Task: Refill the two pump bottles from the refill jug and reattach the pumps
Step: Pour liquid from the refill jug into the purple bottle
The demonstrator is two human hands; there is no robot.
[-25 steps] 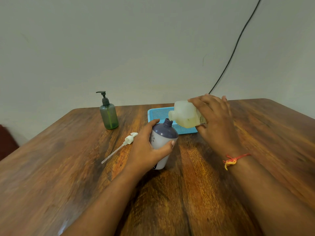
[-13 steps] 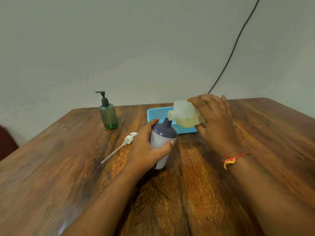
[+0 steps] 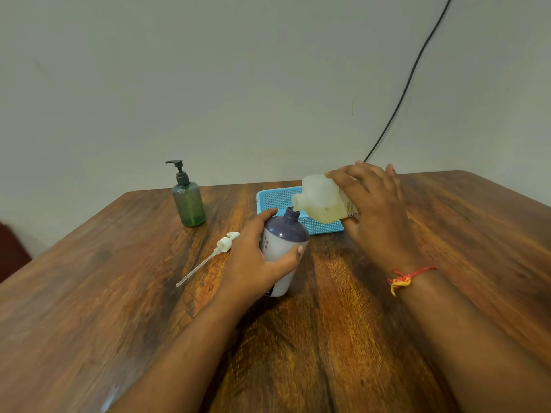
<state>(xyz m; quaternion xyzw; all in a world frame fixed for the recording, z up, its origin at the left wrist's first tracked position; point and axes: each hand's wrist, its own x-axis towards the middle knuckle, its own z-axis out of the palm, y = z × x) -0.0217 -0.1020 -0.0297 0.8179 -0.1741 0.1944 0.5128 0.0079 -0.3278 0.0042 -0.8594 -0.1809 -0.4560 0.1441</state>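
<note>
A wooden table [image 3: 447, 234] fills the lower view. At centre, a white bottle with a purple shoulder [image 3: 284, 248], uncapped, is gripped round its body by the left hand [image 3: 253, 263]. At its 1 o'clock, the refill jug [image 3: 323, 201] is held tilted in the closed right hand [image 3: 375, 210], spout at the bottle's neck. A blue basket [image 3: 277, 199] lies behind. At 10 o'clock a green pump bottle [image 3: 189, 204] is seen upright; at 9 o'clock lies the detached white pump [image 3: 222, 245].

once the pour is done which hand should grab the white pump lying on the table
Left. The left hand steadying the purple-topped bottle sits right beside the white pump; the right hand holds the refill jug on the far side.
</note>
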